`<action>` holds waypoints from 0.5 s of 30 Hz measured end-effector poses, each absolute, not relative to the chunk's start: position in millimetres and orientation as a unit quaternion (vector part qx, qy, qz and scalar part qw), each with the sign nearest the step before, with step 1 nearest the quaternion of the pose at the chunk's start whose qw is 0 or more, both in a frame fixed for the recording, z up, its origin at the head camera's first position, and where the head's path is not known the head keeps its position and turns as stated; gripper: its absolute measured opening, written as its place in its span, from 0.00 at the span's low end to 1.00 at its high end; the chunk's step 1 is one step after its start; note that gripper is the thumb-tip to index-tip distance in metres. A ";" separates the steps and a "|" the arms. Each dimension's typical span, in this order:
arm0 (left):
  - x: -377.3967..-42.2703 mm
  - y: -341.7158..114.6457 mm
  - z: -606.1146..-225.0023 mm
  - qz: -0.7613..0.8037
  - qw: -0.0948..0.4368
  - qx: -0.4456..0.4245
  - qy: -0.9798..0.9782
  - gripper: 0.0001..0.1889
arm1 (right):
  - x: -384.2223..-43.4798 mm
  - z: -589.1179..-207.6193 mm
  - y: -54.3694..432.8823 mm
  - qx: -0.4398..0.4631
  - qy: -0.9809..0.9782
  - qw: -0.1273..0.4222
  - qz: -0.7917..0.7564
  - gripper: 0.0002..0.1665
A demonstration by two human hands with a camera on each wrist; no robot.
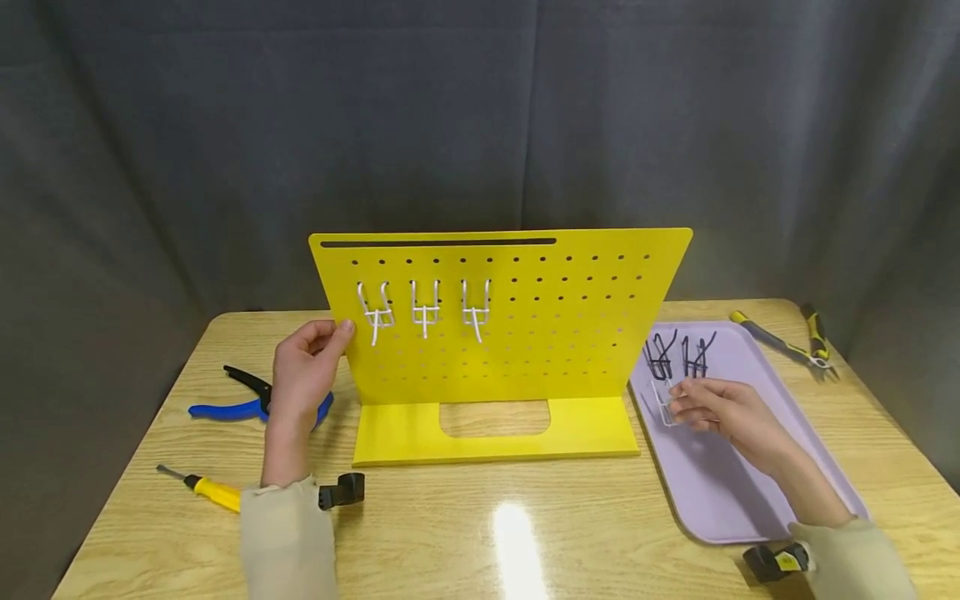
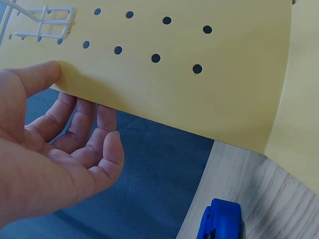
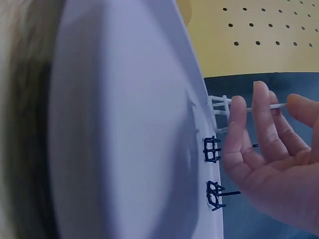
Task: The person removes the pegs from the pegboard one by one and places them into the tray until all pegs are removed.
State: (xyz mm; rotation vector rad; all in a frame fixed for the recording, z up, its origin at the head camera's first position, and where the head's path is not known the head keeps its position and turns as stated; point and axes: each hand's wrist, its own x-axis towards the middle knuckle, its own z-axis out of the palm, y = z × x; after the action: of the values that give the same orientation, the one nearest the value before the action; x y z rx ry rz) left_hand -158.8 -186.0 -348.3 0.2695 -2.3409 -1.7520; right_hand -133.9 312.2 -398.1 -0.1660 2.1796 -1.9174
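Observation:
A yellow pegboard (image 1: 570, 333) stands upright on its base, with three white pegboard hooks (image 1: 425, 314) hung in its upper left. My left hand (image 1: 311, 367) grips the board's left edge, the thumb on the front face and the fingers behind, as the left wrist view shows. Over the lilac tray (image 1: 720, 492), my right hand (image 1: 731, 417) holds a white pegboard hook (image 3: 219, 112) by its prong, between thumb and fingers. The hook's frame is at the tray surface; whether it touches is hard to tell. Two black pegboard hooks (image 1: 660, 358) lie just beyond it in the tray.
Blue-handled pliers (image 1: 232, 411) and a yellow screwdriver (image 1: 217, 493) lie left of the board. Beyond the tray at the right are yellow-and-black cutters (image 1: 772, 337) and another yellow-and-black tool (image 1: 816, 333). A dark curtain (image 1: 480, 125) hangs behind the table.

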 end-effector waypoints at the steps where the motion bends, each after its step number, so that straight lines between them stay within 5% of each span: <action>1: -159.0 -186.1 -348.2 -0.594 0.102 0.091 -0.793 0.24 | -134.6 -398.7 311.7 -0.054 0.754 0.116 -0.644 0.13; 15: -158.6 -185.7 -348.1 -0.596 0.101 0.087 -0.792 0.24 | -144.0 -406.6 308.6 0.000 0.799 0.100 -0.593 0.24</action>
State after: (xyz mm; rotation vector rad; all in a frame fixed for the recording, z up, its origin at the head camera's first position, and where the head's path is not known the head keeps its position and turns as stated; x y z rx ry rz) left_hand -158.6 -185.7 -348.1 0.2573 -2.3385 -1.7619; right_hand -144.0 308.6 -406.6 -0.0004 2.3624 -1.7537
